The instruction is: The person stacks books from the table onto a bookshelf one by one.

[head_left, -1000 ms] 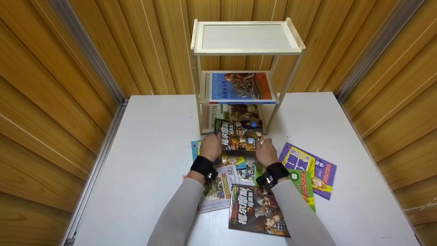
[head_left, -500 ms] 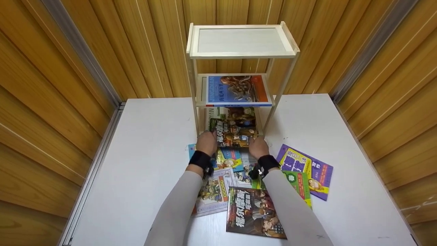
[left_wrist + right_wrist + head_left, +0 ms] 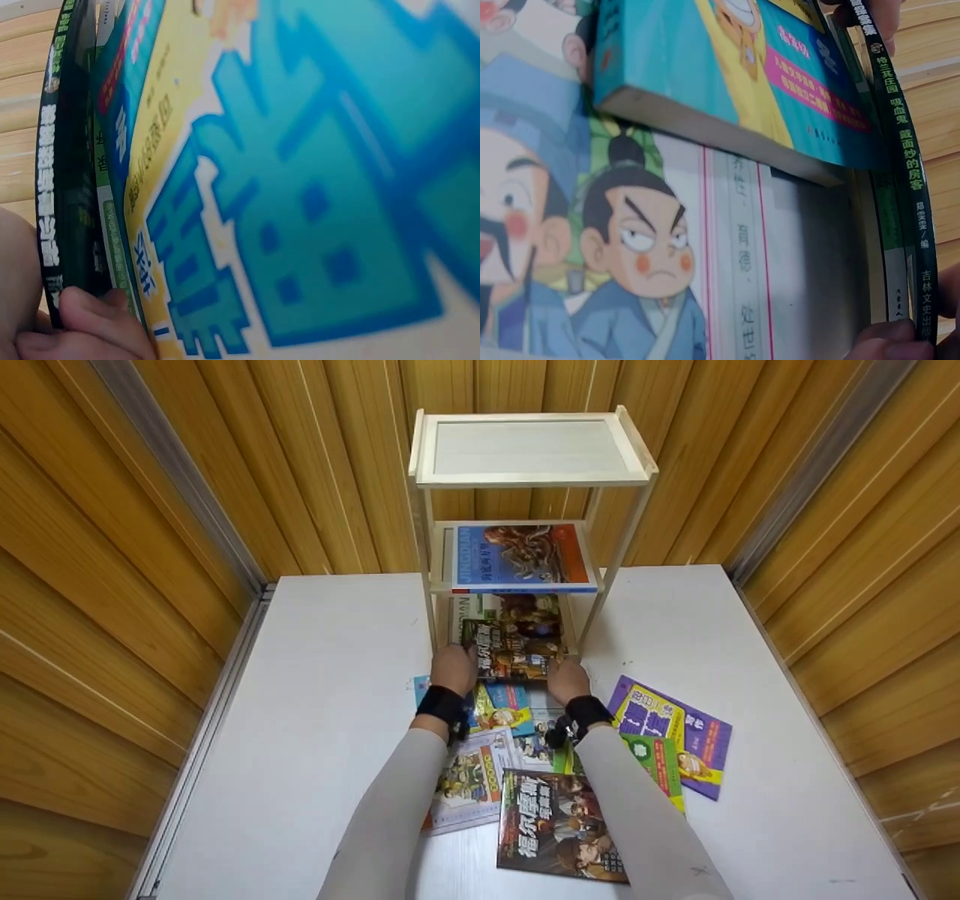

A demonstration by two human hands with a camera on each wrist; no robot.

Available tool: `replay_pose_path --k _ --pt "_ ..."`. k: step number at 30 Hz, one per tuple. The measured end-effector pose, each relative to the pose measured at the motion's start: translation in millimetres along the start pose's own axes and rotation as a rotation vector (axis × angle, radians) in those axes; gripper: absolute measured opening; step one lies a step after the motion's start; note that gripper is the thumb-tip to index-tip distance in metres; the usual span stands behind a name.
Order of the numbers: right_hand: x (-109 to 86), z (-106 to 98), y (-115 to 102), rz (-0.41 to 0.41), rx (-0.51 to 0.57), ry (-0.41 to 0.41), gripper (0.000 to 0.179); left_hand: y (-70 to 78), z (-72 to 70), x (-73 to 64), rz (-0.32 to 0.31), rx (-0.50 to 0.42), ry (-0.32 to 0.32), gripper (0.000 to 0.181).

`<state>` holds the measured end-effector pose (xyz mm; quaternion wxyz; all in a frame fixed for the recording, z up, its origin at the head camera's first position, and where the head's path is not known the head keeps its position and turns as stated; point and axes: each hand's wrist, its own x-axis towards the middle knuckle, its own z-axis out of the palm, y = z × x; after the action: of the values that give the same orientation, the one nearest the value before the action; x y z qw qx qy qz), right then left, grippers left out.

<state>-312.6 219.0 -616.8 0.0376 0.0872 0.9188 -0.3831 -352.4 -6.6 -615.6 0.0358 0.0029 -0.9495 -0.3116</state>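
Note:
Both hands hold a dark book (image 3: 517, 654) with cartoon figures and white lettering at the front of the lowest tier of a pale wooden rack (image 3: 531, 480). My left hand (image 3: 453, 669) grips its left front corner; in the left wrist view the fingers (image 3: 90, 330) curl under the spine. Its right front corner is in my right hand (image 3: 568, 678), with fingers (image 3: 892, 346) seen below the spine in the right wrist view. The book overlaps a green-and-white book (image 3: 469, 606) lying on that tier. How far it rests on that book is hidden.
On the middle tier lies a blue book (image 3: 517, 556) with an octopus. Beneath the arms are a teal-and-yellow book (image 3: 504, 712), a lilac one (image 3: 469, 784) and another dark one (image 3: 551, 825). Purple (image 3: 705, 742) and green (image 3: 656, 757) books lie at right on the white table (image 3: 315, 720).
The held dark book has moved forward and lower over the bottom tier. My right hand has shifted from its right side towards the front corner. In the last half second almost nothing moves.

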Motion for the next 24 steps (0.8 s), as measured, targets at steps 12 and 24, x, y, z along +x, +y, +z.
replay_pose_path --k 12,24 --pt "-4.2 -6.7 2.0 0.038 0.041 -0.004 0.064 -3.3 -4.5 -3.1 -0.023 0.001 -0.005 0.051" --pt "-23.7 -20.8 2.2 -0.004 -0.138 0.072 0.082 2.8 -18.1 -31.3 -0.052 0.213 0.036 0.061"
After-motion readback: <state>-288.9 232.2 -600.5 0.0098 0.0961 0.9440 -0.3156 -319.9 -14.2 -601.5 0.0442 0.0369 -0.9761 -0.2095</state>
